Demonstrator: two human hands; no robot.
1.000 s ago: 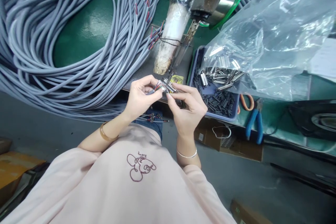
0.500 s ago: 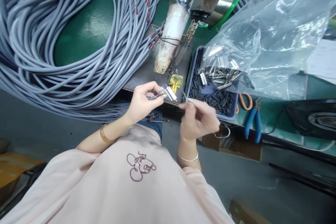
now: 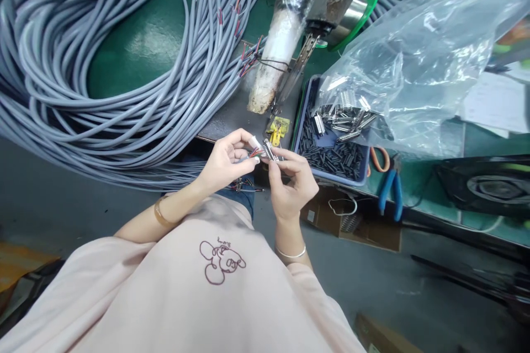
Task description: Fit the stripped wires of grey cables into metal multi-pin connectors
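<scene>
My left hand [image 3: 229, 159] pinches the stripped end of a grey cable, its thin coloured wires [image 3: 257, 151] fanning out past the fingertips. Between thumb and fingers of my right hand [image 3: 292, 179] is a small metal multi-pin connector [image 3: 270, 150]. The wire ends and the connector meet or nearly meet; whether any wire is fixed to a pin I cannot tell. Just beyond them a yellow clip-like fixture [image 3: 277, 130] sits at the edge of a dark plate, below the tip of a wrapped white rod [image 3: 265, 85].
Many grey cables [image 3: 136, 105] curve across the bench at left. A blue tray [image 3: 364, 168] holds black sleeves and metal connectors, partly under a clear plastic bag [image 3: 422, 77]. Blue-handled pliers [image 3: 390, 190] lie at the bench edge. A green-rimmed spool [image 3: 368, 14] stands behind.
My right hand has moved left and now holds the connector close to my left hand. The connector has left its spot in front of the yellow fixture. My left hand keeps the wires.
</scene>
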